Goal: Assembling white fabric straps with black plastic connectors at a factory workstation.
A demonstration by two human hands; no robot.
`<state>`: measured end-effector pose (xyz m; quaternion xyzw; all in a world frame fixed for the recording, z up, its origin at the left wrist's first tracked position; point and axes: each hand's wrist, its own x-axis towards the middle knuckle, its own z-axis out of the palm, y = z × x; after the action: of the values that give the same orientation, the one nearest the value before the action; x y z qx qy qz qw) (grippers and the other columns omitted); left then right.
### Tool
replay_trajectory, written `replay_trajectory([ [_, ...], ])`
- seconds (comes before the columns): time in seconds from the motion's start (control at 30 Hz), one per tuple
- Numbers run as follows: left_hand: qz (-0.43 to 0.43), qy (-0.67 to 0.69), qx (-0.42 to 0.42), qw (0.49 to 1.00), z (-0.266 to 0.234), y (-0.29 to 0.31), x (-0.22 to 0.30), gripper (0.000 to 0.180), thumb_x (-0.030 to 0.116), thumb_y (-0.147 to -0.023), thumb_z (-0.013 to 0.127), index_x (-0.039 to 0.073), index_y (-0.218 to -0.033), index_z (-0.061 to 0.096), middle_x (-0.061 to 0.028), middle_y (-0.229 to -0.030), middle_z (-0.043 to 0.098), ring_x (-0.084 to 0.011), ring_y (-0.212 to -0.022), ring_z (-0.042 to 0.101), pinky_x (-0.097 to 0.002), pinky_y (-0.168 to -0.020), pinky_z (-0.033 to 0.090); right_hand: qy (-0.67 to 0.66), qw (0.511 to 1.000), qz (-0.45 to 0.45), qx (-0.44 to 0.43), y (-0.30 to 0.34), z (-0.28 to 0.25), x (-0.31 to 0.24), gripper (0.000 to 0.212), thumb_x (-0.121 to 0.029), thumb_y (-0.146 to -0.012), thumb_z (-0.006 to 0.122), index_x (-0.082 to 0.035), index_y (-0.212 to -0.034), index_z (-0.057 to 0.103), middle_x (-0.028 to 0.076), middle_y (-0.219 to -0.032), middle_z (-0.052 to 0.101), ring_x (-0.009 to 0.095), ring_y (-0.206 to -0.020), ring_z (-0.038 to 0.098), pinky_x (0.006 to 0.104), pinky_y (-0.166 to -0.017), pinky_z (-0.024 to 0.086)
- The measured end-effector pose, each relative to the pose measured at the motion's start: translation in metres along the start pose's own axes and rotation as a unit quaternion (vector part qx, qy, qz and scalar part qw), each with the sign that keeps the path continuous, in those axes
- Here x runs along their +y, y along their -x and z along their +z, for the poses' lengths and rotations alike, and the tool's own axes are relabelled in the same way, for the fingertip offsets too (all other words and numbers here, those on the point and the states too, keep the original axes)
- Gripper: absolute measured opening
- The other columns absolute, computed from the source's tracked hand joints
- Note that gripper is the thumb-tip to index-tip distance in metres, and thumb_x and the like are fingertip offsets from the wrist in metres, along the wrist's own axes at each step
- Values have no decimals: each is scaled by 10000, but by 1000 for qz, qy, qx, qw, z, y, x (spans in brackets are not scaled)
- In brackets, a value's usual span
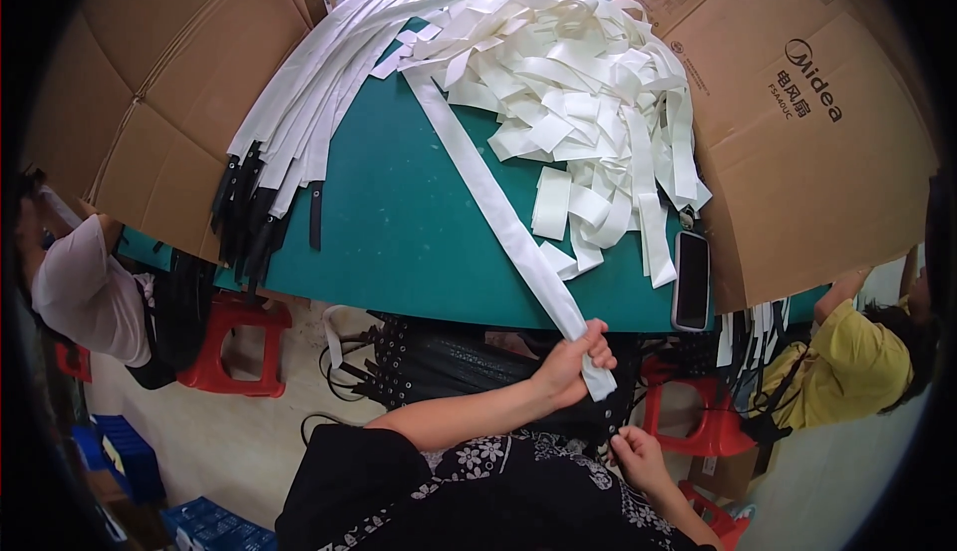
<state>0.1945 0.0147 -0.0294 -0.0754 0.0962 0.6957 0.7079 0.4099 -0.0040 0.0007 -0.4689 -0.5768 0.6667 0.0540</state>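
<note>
My left hand [575,366] is closed around the near end of a long flat white strip [488,205]. The strip runs slantwise over the green table [369,222] to the heap of loose white strips [588,82], and its tip sticks out below my fist. Lower and to the right is my right hand [641,458], its fingers curled together beside black straps with metal eyelets [439,357] at my lap. What those fingers hold, if anything, I cannot make out. At the table's left lies a bundle of white-covered straps with black ends [309,82].
Tall cardboard boxes flank the table, one left [199,82] and one right [817,142]. A phone [691,280] lies at the right edge. Co-workers sit left [90,287] and right [847,367]. Red stools [239,345] and blue boxes [125,456] stand on the floor.
</note>
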Motion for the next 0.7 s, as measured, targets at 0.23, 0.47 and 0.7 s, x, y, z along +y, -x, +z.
replay_trajectory([
  [0.23,-49,-46,-10,998,-3,23,-27,230,282,-913,445,58,-966,445,-6,-667,412,-139,-666,459,-314,-757,415,10,996,39,-82,-17,-3,-26,145,-152,-879,496,-21,-902,554,18,-724,569,69,-630,530,201,-563,414],
  [0.47,-60,-190,-64,978,-1,60,-7,451,319,-939,338,7,-1265,341,-119,-1082,528,-230,-1054,514,-351,-909,410,119,979,-93,-139,-115,-6,-97,386,-307,-917,401,-15,-1138,523,103,-1055,576,167,-959,540,309,-854,417],
  [0.7,-116,-506,-208,829,-8,105,40,384,267,-933,390,-2,-1206,358,-102,-1246,454,-183,-1169,404,-314,-971,323,-138,936,105,-307,-299,180,-257,294,-227,-917,427,-14,-1117,454,104,-938,585,191,-747,585,347,-628,502],
])
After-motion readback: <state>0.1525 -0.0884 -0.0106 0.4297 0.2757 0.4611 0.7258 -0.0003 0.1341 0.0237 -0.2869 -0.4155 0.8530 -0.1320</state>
